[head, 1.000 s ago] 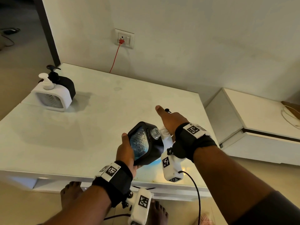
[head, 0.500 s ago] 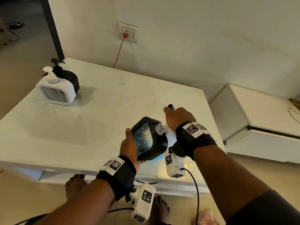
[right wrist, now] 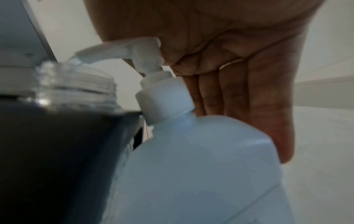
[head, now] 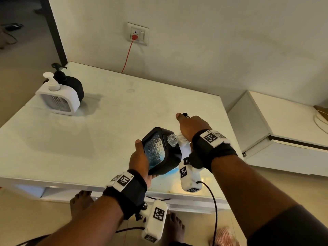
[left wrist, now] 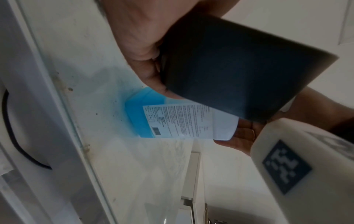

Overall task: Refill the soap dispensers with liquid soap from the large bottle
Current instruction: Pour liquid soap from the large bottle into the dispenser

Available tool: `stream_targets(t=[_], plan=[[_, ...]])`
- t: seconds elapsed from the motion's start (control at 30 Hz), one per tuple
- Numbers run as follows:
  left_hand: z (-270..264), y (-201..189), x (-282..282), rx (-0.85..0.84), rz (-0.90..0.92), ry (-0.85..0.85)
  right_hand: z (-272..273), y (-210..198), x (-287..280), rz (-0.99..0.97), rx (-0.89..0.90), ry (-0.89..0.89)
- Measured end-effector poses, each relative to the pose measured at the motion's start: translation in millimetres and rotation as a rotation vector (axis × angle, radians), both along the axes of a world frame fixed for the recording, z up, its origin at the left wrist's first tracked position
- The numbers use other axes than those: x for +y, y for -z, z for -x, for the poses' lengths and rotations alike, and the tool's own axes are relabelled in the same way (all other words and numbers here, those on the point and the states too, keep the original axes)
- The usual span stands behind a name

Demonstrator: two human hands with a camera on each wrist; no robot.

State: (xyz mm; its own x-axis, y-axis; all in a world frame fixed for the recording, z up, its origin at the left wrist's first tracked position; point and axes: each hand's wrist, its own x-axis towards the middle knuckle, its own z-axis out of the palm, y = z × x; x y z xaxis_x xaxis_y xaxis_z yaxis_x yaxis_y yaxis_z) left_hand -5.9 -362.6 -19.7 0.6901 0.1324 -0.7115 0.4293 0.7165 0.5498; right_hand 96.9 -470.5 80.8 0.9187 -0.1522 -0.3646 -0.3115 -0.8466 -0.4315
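My left hand (head: 140, 159) clamps the tilted black dispenser (head: 160, 150); right hand (head: 192, 127) presses the large bottle's pump (right wrist: 122, 50), fingers straight. Nozzle misalignment risks spillage onto the desk (head: 106, 132).

head: above, looking down at table (head: 106, 139) | wrists: close, upward | shared: black dispenser (head: 160, 151)

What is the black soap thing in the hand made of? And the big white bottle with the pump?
The black dispenser: likely matte plastic shell, with a clear window patterned in diamonds and a see-through threaded neck; glass can't be ruled out. The large bottle: milky, half-see-through plastic, since blue soap shows through it; its pump looks like solid white plastic.
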Motion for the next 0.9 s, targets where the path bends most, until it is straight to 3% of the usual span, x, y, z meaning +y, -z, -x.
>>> stream_targets(t=[0.2, 0.47, 0.9], plan=[[0, 2, 1, -0.006, -0.001, -0.006, 5, 2, 1, 0.054, -0.04, -0.016], [-1, 0, 2, -0.015, 0.005, -0.009, -4, -4, 5, -0.041, 0.068, -0.062], [-1, 3, 2, 0.002, -0.001, -0.015, 2, 5, 0, 0.059, -0.039, -0.032]])
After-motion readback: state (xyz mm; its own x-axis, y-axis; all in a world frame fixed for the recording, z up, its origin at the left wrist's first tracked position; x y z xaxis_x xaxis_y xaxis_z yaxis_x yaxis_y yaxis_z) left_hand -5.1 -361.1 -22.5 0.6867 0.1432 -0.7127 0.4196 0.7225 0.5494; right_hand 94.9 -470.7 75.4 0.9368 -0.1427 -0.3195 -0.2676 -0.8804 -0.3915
